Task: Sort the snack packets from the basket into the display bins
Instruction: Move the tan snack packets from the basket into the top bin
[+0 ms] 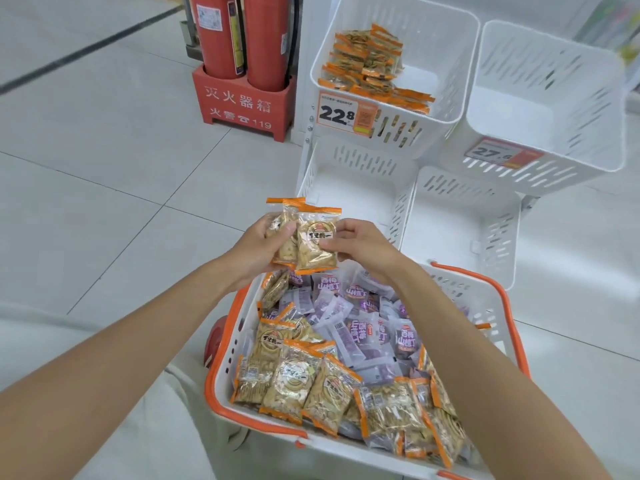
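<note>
A white basket with orange rim (pixel 221 362) stands on the floor, full of orange-edged snack packets (pixel 298 379) and purple packets (pixel 360 327). Above its far end, my left hand (pixel 258 247) holds a small stack of orange-edged packets (pixel 311 237), and my right hand (pixel 360 242) pinches the front packet's right edge. Beyond stand white display bins: the upper left bin (pixel 450 109) holds several orange packets (pixel 370 64), while the upper right bin (pixel 554 109) and the two lower bins (pixel 460 230) show only bare white floors.
Two red fire extinguishers (pixel 242 39) in a red box stand at the back left of the bins. Price tags (pixel 341 114) hang on the upper bins. Pale tiled floor lies to the left. A light trouser leg shows at the bottom left.
</note>
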`<state>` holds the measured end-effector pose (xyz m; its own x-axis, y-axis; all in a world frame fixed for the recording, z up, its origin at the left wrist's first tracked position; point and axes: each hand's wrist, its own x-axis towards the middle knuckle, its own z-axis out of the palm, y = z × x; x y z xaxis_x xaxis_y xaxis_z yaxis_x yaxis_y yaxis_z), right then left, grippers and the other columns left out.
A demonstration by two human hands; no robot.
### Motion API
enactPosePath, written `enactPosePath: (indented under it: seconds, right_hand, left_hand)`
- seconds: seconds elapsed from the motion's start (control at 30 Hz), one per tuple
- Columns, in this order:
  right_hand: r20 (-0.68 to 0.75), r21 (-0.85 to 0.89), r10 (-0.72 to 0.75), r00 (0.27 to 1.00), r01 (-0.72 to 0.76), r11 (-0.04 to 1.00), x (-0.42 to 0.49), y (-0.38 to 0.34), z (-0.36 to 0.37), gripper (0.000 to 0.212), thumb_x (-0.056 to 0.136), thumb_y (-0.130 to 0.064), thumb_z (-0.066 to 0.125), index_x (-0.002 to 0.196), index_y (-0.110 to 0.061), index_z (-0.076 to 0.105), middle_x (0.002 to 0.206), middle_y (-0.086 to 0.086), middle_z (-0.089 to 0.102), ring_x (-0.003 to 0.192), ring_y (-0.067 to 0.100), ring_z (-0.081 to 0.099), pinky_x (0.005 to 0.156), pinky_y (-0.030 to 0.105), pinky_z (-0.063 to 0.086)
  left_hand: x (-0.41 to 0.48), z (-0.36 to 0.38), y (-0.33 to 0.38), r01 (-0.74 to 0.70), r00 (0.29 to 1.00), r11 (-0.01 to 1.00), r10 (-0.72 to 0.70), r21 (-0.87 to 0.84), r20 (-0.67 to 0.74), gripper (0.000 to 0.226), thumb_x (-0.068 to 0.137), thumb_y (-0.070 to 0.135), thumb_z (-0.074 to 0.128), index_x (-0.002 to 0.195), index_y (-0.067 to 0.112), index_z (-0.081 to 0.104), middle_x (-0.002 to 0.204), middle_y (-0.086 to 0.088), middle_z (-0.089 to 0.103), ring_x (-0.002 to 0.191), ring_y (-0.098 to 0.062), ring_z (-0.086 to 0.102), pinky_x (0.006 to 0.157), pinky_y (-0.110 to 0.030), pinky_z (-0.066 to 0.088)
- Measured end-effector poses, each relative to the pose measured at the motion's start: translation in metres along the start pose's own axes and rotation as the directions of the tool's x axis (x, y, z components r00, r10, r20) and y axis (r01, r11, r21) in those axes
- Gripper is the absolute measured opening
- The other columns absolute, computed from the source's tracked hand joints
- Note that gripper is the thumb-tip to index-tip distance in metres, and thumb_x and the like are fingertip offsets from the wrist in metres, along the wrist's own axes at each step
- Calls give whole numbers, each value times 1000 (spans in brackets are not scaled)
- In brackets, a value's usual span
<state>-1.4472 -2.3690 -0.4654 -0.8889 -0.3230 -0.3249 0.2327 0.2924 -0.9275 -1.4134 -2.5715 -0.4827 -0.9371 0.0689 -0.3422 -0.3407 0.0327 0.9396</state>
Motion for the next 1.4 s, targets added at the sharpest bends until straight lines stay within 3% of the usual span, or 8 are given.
enactPosePath:
  seconds: [0.1,0.23,0.6,0.83,0.93,1.1,1.27,1.4]
  right_hand:
    - [-60,75,25,998,-20,997,-2,-11,0,26,83,-8,76,80,-10,50,69,1,55,60,15,56,62,24,51]
    - [-83,122,-8,997,18,992,-6,-33,-24,44,83,-5,75,119,-12,50,104,10,57,78,23,64,68,29,57]
    - [-56,-232,-171,984,154,960,-4,-139,-127,77,79,-13,80,142,-30,39,128,1,54,93,16,67,65,26,56]
    - [-38,-324,-224,974,200,925,28,-204,-188,31,80,-1,76,109,3,65,89,10,68,73,12,66,63,21,54]
    - [-256,-402,-376,891,255,879,54,-216,-216,27,80,-1,75,105,2,66,87,9,65,72,14,65,64,26,57]
    - [-406,-679,-557,725,168,714,117,-201,-240,28,77,-11,74,104,-13,66,101,9,63,92,27,60,83,37,49]
    - [-184,-881,-478,859,72,468,166,-176,-234,29,82,-16,74,109,-15,63,108,12,59,102,29,55,89,34,43]
    - [-97,-710,-142,985,31,704,169,-182,-243,35,79,-24,80,109,-19,62,116,5,56,101,24,59,95,40,49]
  left_hand:
    - [6,17,16,-42,997,997,38,72,61,51,94,50,53,138,27,42,89,1,62,78,-13,64,79,-28,55]
    - [20,31,40,-77,984,985,49,155,172,105,54,45,92,141,24,38,117,-1,68,102,-14,70,94,-37,55]
    - [79,76,151,-283,889,920,145,271,434,80,80,22,81,140,28,29,122,-2,61,105,-14,67,83,-32,59]
    - [134,93,237,-479,841,765,259,430,475,113,80,21,81,155,26,-3,122,7,59,96,5,61,77,-15,51]
    - [165,87,255,-546,838,636,398,545,374,117,77,39,82,158,26,-2,155,2,32,141,-11,35,111,-29,35]
    - [225,63,245,-496,826,224,418,839,377,74,95,52,53,156,29,18,166,-1,5,152,-20,-1,123,-44,8]
    - [256,51,225,-467,829,73,384,881,407,50,103,49,33,152,42,26,166,-2,-3,152,-22,-11,122,-49,-2]
    - [259,47,216,-464,821,118,430,878,376,44,104,47,34,148,48,33,166,2,4,152,-18,-5,122,-43,-4]
